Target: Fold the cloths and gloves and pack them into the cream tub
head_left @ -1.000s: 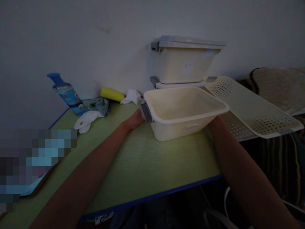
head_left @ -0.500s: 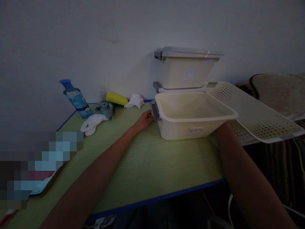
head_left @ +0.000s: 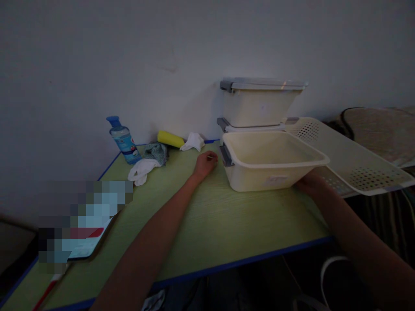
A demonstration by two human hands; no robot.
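Green tabletop [head_left: 201, 224], left fingers [head_left: 212, 153] beside cream tub [head_left: 259, 178]

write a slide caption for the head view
The left hand and right hand flank an open white bin on a green table, with a lidded bin behind it.

Open bin [head_left: 251, 177]: cream, wide-rimmed, rounded at the corners
Grey handle [head_left: 226, 156]: at the bin's left end from here
Label [head_left: 278, 179]: pale, near wall, too blurred for me to read
Pose: upright on the green worktop [head_left: 207, 220], toward its right
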